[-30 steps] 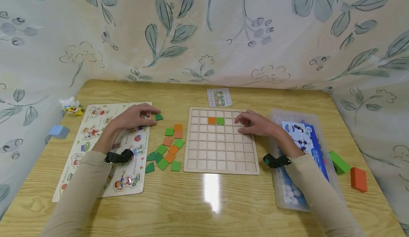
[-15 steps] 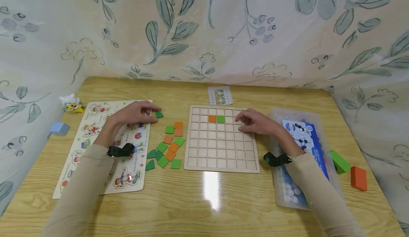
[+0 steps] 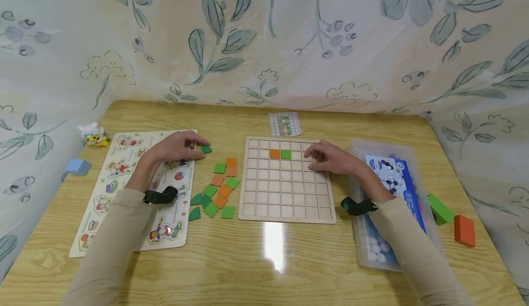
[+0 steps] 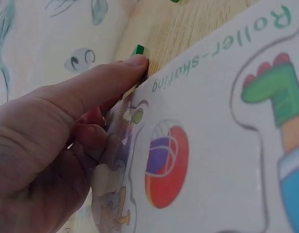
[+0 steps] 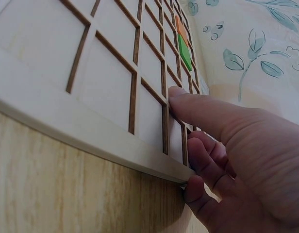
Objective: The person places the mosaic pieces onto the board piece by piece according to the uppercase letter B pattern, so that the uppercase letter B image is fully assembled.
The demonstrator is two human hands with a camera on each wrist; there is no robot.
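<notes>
At the right edge of the picture puzzle board, my left hand (image 3: 177, 145) pinches a dark green tile (image 3: 206, 149) with a rounded side between thumb and index fingertips. In the left wrist view, only a corner of this green tile (image 4: 139, 50) shows past the thumb. My right hand (image 3: 326, 157) rests with loosely bent fingers on the right side of the wooden grid board (image 3: 286, 200), its thumb touching the grid in the right wrist view. An orange tile (image 3: 274, 153) and a bright green tile (image 3: 285, 154) sit side by side in the grid's second row.
Loose green and orange tiles (image 3: 222, 190) lie between the picture board (image 3: 165, 214) and the grid. A pattern card (image 3: 284, 124) lies behind the grid. A clear plastic box (image 3: 374, 251) stands under my right forearm; green (image 3: 440, 208) and red blocks (image 3: 464, 230) lie beyond it.
The head view has shifted slightly. My left wrist has turned a little to the right, while its fingertips stay at the dark green tile. The right hand has not moved.
</notes>
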